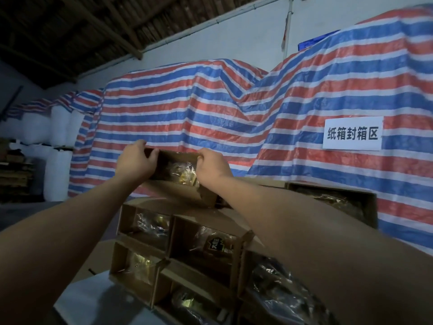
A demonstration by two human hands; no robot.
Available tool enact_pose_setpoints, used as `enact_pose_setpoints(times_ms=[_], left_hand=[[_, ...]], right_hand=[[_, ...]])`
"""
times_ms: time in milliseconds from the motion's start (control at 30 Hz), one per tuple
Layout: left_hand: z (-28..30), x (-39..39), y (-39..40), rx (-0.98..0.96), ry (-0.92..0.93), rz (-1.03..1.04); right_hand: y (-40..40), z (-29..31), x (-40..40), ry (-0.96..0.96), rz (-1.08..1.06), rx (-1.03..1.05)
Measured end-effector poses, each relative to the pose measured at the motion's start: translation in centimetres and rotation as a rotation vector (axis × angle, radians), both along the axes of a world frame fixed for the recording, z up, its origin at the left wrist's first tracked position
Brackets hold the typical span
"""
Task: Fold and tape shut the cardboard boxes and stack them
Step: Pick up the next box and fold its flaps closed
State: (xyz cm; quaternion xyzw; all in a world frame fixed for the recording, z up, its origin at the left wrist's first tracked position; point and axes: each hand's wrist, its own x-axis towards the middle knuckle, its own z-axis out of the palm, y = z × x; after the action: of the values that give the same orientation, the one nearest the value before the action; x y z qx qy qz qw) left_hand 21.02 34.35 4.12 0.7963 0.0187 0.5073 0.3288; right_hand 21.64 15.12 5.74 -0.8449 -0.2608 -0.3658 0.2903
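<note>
Writing first: on the right I read a white sign stuck to the striped tarp, printed in dark characters 纸箱封箱区. The tarp runs in red, blue and white bands over bulky heaps along the white wall. Both of my arms reach forward to one open cardboard box at the top of the pile. My left hand grips its upper left corner, fingers curled over the edge, and my right hand grips the upper right edge the same way, so each hand is closed round the box's rim. The box is tilted with its open mouth toward me, and inside I see crinkled clear plastic bags over something gold. It sits on top of the stacked boxes, which also lie with open faces toward the camera, each holding similar bagged goods. One bag in the middle box carries a dark label with pale writing that I cannot make out. Another open box lies off to the right, behind my right forearm, against the tarp. Far left, in the dim light, stand white plastic drums beside some stacked wood.
</note>
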Motion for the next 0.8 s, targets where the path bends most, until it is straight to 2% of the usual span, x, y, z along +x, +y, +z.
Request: enact_pose_setpoints(times_ms=[200,333,433,533,667,800], left_hand=[[4.0,-5.7,-2.6,-0.221,0.075,-0.327],[6.4,-10.1,-6.1,-0.319,0.155,-0.45],[8.2,-13.4,-9.9,-0.322,0.289,-0.53],[10.4,-17.0,-14.5,-0.317,0.442,-0.695],[12.7,-21.0,-20.9,-0.295,0.498,-0.893],[12.5,-24.3,-28.6,-0.287,0.557,-1.065]], right_hand=[[-4.9,4.6,-5.1,0.093,-0.018,0.078],[-9.0,7.4,-10.0,0.132,-0.072,0.077],[-12.9,9.7,-14.1,0.171,-0.118,0.074],[-17.5,11.9,-18.5,0.216,-0.154,0.114],[-24.9,13.5,-24.6,0.28,-0.169,0.17],[-33.4,13.5,-29.8,0.376,-0.248,0.191]])
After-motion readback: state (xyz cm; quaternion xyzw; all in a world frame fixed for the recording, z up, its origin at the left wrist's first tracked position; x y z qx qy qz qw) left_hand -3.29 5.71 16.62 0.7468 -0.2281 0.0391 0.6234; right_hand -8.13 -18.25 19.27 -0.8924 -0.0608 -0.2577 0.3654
